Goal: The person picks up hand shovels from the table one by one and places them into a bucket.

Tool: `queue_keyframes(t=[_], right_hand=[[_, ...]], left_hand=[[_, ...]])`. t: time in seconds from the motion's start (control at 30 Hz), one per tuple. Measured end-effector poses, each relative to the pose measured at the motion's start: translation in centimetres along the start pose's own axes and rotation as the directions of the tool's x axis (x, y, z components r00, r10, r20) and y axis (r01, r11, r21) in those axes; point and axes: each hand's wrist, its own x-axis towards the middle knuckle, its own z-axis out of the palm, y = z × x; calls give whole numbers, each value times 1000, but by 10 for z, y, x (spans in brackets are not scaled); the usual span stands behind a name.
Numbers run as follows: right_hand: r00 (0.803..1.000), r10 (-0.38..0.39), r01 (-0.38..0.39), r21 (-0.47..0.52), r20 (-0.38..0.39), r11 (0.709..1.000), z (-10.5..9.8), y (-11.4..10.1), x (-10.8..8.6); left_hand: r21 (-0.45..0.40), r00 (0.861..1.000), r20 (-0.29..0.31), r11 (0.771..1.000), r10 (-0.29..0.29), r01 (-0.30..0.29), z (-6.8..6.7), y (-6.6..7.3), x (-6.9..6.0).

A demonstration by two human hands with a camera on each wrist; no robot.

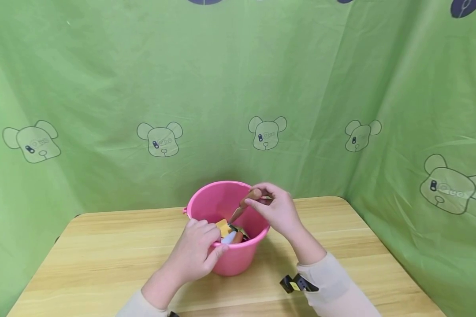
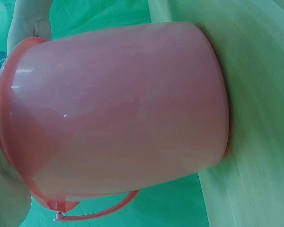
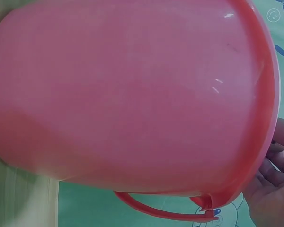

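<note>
A pink bucket (image 1: 235, 259) stands upright on the table. My left hand (image 1: 196, 248) grips its near-left rim, with the thumb outside and the fingers over the edge. In the left wrist view, the bucket's wall (image 2: 123, 109) fills the middle. Above the right side of the opening, my right hand (image 1: 275, 211) pinches a small tool with a brown wooden handle (image 1: 251, 197); its narrow blade points down into the bucket. Inside lie a yellow piece (image 1: 224, 227), a whitish piece (image 1: 228, 237) and a brown piece (image 1: 238, 237), partly hidden. The bucket wall hides the held tool in the right wrist view.
The wood-grain table (image 1: 115, 255) extends to both sides of the bucket. Green cloth (image 1: 214, 88) printed with bear heads hangs behind and at the sides. A pink bucket handle (image 3: 156, 213) hangs down on the bucket's far side.
</note>
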Motion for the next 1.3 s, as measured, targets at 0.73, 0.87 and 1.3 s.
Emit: queue_keyframes(t=[0.73, 0.87, 1.3], right_hand=[[993, -103, 117, -353, 57, 928, 8, -5, -4], [992, -89, 118, -376, 93, 919, 10, -7, -3], [976, -44, 132, -423, 213, 896, 17, -4, 0]], left_hand=[[10, 1000, 0, 1000, 8, -8, -1, 0, 0], [8, 1000, 0, 1000, 4, -4, -1, 0, 0], [13, 1000, 5, 1000, 10, -10, -1, 0, 1]])
